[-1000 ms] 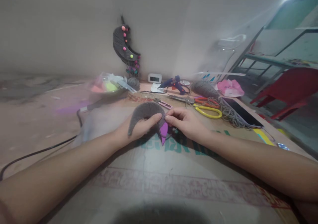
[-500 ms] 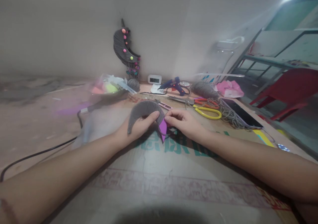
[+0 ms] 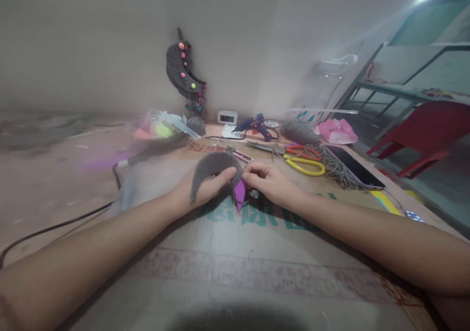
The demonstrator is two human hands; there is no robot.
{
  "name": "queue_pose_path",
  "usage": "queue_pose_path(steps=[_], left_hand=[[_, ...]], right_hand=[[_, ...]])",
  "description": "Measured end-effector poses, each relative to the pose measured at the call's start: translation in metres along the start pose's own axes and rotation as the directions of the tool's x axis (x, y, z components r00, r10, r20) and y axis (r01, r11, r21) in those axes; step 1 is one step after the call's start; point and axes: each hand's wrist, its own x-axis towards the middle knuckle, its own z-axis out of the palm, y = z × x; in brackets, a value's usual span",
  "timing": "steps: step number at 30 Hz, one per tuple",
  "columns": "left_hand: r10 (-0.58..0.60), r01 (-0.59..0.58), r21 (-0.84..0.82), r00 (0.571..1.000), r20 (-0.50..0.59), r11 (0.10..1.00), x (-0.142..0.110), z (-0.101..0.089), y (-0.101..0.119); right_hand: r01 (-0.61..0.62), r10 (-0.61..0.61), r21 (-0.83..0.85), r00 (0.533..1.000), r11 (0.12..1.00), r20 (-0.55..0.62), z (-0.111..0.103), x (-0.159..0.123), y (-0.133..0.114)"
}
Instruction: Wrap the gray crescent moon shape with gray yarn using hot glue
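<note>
A crescent wrapped in grey yarn (image 3: 211, 162) arches above the table, its bare purple tip (image 3: 239, 195) pointing down at the right end. My left hand (image 3: 209, 186) is closed around the crescent from below, thumb along its inner edge. At the wrapped edge beside the purple tip, my right hand (image 3: 268, 181) is pinched; a grey yarn strand loops about the tip and runs toward these fingers. The exact hold inside the right fingers is partly hidden.
Behind the hands lie a cutter (image 3: 240, 154), yellow-handled scissors (image 3: 306, 165), a blue glue gun (image 3: 255, 125) and a small clock (image 3: 226, 117). A phone (image 3: 354, 167) lies at right near loose yarn. A decorated crescent (image 3: 178, 69) hangs on the wall.
The view has shifted slightly. Both hands keep their hold, and the crescent has tilted very little; the strand by the purple tip lies a bit differently.
</note>
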Motion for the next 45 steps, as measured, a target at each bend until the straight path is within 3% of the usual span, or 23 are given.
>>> queue_pose_path(steps=[6, 13, 19, 23, 27, 33, 38, 45], left_hand=[[-0.002, 0.002, 0.027, 1.000, -0.010, 1.000, 0.000, 0.001, 0.002], [-0.211, 0.205, -0.078, 0.975, -0.066, 0.976, 0.001, 0.000, 0.002], [-0.183, 0.173, -0.127, 0.981, -0.071, 0.977, 0.002, 0.003, -0.007], [-0.208, 0.175, -0.305, 0.975, -0.082, 0.936, 0.002, 0.002, -0.007], [-0.243, 0.196, -0.299, 0.961, -0.130, 0.934, 0.001, -0.001, -0.004], [-0.179, 0.150, -0.248, 0.979, -0.100, 0.957, 0.000, -0.001, 0.003], [-0.072, 0.052, -0.167, 0.991, -0.115, 0.985, 0.000, -0.002, 0.012], [-0.023, 0.009, -0.130, 0.993, -0.112, 0.991, -0.001, -0.001, 0.015]], right_hand=[[-0.011, 0.011, -0.044, 1.000, 0.999, 0.013, -0.001, 0.001, -0.003], [0.047, -0.050, 0.079, 0.998, 0.996, 0.029, -0.003, 0.001, -0.005], [-0.022, 0.022, 0.069, 1.000, 0.997, 0.003, -0.002, 0.000, -0.005], [-0.012, 0.013, 0.050, 0.999, 0.999, -0.029, -0.002, 0.001, -0.004], [0.017, -0.016, 0.056, 1.000, 0.998, -0.025, -0.004, 0.002, -0.003], [-0.009, 0.027, 0.215, 0.996, 0.976, -0.081, -0.005, 0.001, -0.004], [-0.026, 0.030, 0.279, 0.999, 0.960, -0.011, -0.004, 0.002, -0.004], [-0.048, 0.044, 0.284, 0.999, 0.958, 0.019, -0.003, 0.003, -0.002]])
